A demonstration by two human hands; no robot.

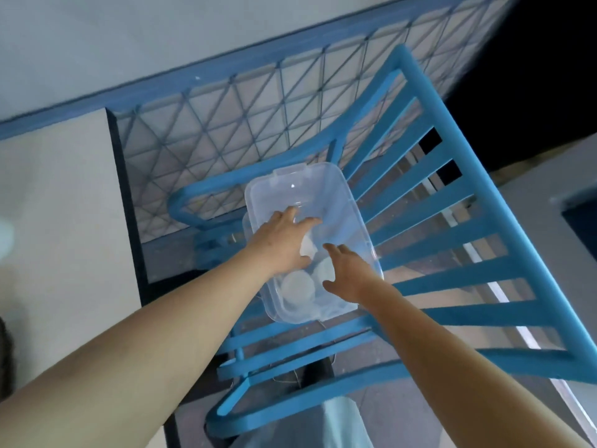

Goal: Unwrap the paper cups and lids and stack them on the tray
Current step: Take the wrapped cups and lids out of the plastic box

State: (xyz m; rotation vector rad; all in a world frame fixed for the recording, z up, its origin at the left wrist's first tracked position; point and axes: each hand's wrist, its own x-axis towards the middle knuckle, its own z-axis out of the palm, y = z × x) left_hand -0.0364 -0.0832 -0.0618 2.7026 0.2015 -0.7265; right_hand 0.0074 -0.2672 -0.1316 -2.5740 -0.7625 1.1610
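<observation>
Nearest, the right hand [350, 274] comes in with a wide grip, fingers spread and holding nothing. Just beyond it the left hand [284, 242] is spread just as wide, palm down, with nothing plainly held. Both hang over the clear rectangular plastic tub [339, 195], probably because the stock to unwrap sits inside it. Nearer than both grips, at the tub's near end, lies a round white disc-topped stack [297, 287]; blur hides whether it is cups or lids. Between the two grips is a crumpled white piece [308, 248], perhaps wrapping, and I cannot tell if the left thumb touches it. The tub rests on a blue slatted chair [484, 195], which serves as the counter; beyond the grips runs a triangle-patterned tiled surface [226, 124]
</observation>
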